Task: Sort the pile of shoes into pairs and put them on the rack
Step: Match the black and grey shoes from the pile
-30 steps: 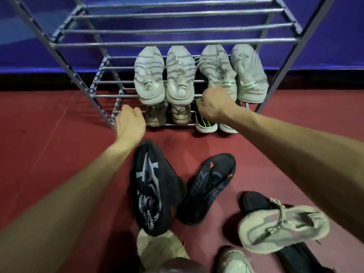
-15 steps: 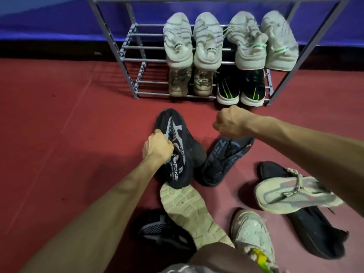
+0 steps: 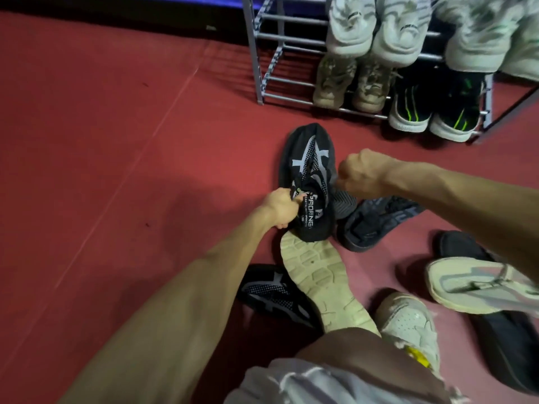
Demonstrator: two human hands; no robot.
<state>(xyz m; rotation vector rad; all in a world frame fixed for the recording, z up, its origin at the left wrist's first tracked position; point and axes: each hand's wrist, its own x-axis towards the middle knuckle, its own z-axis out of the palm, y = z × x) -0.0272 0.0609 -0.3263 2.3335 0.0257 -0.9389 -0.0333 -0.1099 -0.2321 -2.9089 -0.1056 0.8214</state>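
Note:
A black shoe with a grey pattern [image 3: 306, 170] lies on the red floor in front of the metal rack [image 3: 261, 62]. My left hand [image 3: 281, 207] grips its near left edge. My right hand [image 3: 360, 174] is a closed fist at the shoe's right side, just above a black slide [image 3: 376, 223]; whether it touches the shoe is unclear. The matching black patterned shoe [image 3: 274, 293] lies nearer me, partly under an upturned beige-soled shoe [image 3: 320, 284]. The rack holds white sneakers [image 3: 350, 27] above, a beige pair [image 3: 350, 83] and a black-and-green pair [image 3: 434, 109] below.
A white sneaker [image 3: 408, 325] lies by my knee. At the right, a beige sandal [image 3: 478, 284] rests on a black shoe [image 3: 510, 348]. Open red floor [image 3: 116, 141] spreads to the left. The rack's left part has bare bars.
Both hands came down from the rack to the pile. My left hand took hold of the black patterned shoe, and my right fist moved in beside it. The view tilted down.

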